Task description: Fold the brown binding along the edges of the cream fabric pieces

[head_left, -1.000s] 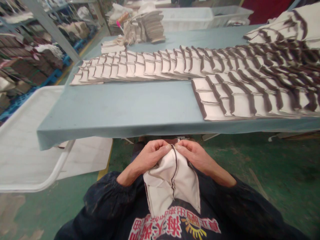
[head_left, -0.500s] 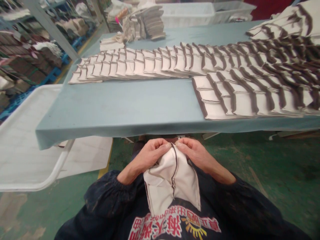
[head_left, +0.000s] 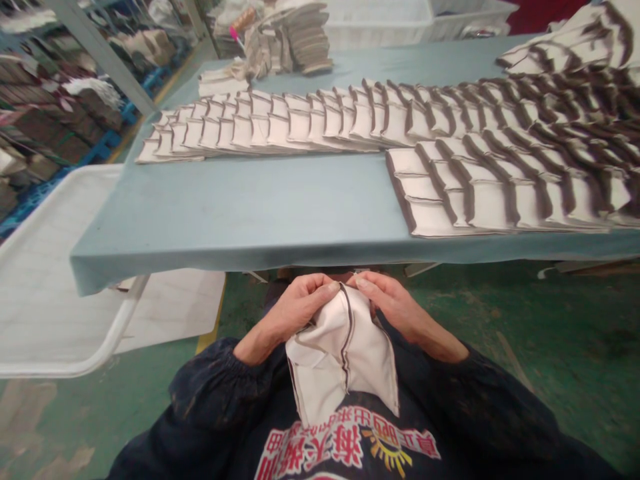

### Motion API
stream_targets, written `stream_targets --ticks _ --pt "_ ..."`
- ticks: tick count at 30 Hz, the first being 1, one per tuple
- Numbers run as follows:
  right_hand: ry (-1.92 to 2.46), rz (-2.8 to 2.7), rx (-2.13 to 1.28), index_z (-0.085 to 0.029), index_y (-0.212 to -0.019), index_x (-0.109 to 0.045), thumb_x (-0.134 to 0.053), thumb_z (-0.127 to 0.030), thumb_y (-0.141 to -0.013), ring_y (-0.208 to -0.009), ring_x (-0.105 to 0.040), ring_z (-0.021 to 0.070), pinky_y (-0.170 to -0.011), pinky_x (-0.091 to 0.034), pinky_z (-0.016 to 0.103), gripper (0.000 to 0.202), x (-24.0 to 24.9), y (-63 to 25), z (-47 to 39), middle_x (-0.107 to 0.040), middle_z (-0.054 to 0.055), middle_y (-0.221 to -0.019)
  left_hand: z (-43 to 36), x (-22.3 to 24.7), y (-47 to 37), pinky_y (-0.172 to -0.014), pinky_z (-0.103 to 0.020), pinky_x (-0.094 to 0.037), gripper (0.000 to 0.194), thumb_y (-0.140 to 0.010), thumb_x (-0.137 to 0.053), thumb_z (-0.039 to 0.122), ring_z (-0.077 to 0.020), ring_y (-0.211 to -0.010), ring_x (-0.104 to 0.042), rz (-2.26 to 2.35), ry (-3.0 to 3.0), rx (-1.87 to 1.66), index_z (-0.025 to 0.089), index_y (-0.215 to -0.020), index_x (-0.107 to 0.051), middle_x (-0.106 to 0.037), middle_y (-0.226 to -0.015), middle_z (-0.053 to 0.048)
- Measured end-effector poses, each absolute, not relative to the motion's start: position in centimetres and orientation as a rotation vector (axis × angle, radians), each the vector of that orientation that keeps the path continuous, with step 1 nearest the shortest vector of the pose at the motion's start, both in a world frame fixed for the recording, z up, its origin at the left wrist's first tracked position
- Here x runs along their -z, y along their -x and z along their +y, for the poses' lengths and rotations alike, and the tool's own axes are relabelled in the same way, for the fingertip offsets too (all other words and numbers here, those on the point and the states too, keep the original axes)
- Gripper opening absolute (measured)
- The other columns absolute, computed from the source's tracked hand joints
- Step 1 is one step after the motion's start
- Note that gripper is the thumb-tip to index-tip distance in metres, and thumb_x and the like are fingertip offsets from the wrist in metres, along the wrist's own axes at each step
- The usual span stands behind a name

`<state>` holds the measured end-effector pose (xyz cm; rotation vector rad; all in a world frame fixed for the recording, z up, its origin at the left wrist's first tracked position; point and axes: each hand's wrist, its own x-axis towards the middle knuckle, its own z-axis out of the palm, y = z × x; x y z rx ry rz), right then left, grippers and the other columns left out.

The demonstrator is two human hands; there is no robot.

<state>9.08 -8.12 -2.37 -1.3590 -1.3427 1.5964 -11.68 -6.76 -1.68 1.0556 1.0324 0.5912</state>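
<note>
While a white plastic tray with a rounded rim sits at far left beside the desk, a seated worker in dark blue sleeves holds a cream fabric piece low over the lap, just in front of the desk's near edge. The left hand curls at the cloth's upper left, its fingers pressed together and pinching the top corner. Soft and slightly rumpled, the fabric piece is roughly pentagon-shaped, with a dark brown piped seam running down its middle and thin dark edging along its sides; its lower part rests against the printed red-and-white front of the worker's shirt. The right hand meets the left at the same peak, fingers closed on the cloth just right of the seam.

Across the desk's smooth, pale blue-grey cover, a long row of flat cream pieces lies overlapped like shingles, each with a narrow brown band. Further right, a wider spread of similar pieces shows thicker, darker borders and runs off the frame. A stack of folded pieces stands at the desk's far end.
</note>
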Motion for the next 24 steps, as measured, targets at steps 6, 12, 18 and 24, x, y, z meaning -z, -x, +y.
stream_targets --ticks 6,12,18,24 --pt "1.345 -1.327 -1.631 -0.016 -0.094 -0.068 -0.064 -0.063 -0.088 -0.058 -0.046 0.0115 -0.051 -0.041 0.024 0.047 3.0 -9.0 -7.9 -0.056 -0.001 -0.073 -6.8 1.9 11.7 -0.049 -0.019 -0.023 0.055 -0.077 -0.076 0.067 -0.0065 -0.054 -0.033 1.045 -1.005 -0.604 0.015 -0.076 -0.056 -0.046 -0.065 0.006" --pt "1.352 -1.226 -1.709 -0.016 -0.091 -0.067 -0.069 -0.069 -0.082 -0.058 -0.043 0.01 -0.051 -0.039 0.023 0.054 3.5 -8.4 -8.1 -0.056 -0.001 -0.075 -7.0 2.8 11.9 -0.048 -0.019 -0.025 0.057 -0.075 -0.079 0.067 -0.0067 -0.053 -0.035 1.034 -0.912 -0.624 0.015 -0.076 -0.057 -0.048 -0.062 0.005" --pt "1.366 -1.217 -1.714 -0.016 -0.088 -0.067 -0.071 -0.071 -0.08 -0.058 -0.043 0.0104 -0.051 -0.039 0.023 0.055 3.5 -8.3 -7.9 -0.055 -0.001 -0.073 -6.8 3.1 11.9 -0.048 -0.019 -0.026 0.059 -0.072 -0.08 0.069 -0.0065 -0.052 -0.035 1.056 -0.887 -0.618 0.015 -0.076 -0.058 -0.048 -0.062 0.005" --pt "1.36 -1.189 -1.723 -0.017 -0.088 -0.066 -0.073 -0.073 -0.077 -0.057 -0.043 0.0105 -0.05 -0.038 0.023 0.057 3.5 -8.4 -7.9 -0.055 -0.002 -0.073 -6.7 3.0 11.8 -0.048 -0.02 -0.025 0.06 -0.07 -0.08 0.071 -0.0066 -0.051 -0.034 1.059 -0.889 -0.612 0.015 -0.074 -0.058 -0.047 -0.06 0.006"
